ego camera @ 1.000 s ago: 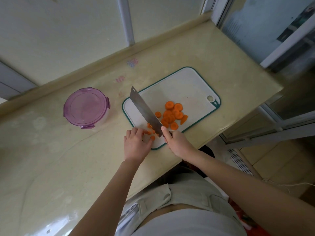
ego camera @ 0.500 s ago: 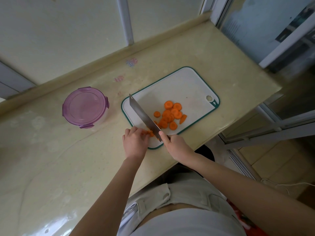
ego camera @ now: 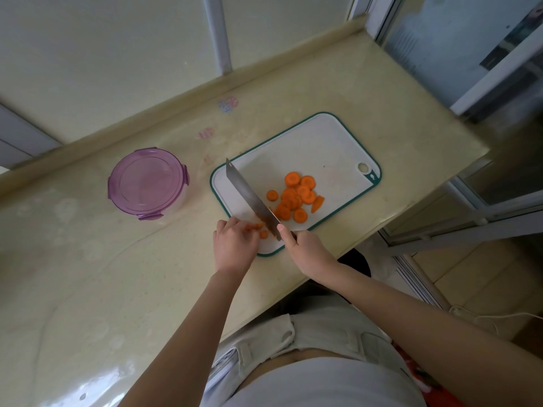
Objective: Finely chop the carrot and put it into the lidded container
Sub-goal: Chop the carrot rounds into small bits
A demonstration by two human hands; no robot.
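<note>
Now, head view: left grip [ego camera: 233,245] curled on carrot bits [ego camera: 254,227] at the near corner of the cutting board [ego camera: 317,145]; right grip [ego camera: 305,248] closed round the handle of the knife [ego camera: 249,198], blade slanting across the board beside them. Tuck fingertips [ego camera: 233,224] back, chop in close strokes, then pull in the carrot slices [ego camera: 296,198] heaped just beyond the blade. Leave the lidded container [ego camera: 147,183], lid shut, apart to the left on the table [ego camera: 88,274], for last.

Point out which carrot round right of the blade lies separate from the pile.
The smaller round lying alone between the knife blade and the pile; bare cutting board surrounds it, while the others overlap or touch.
</note>
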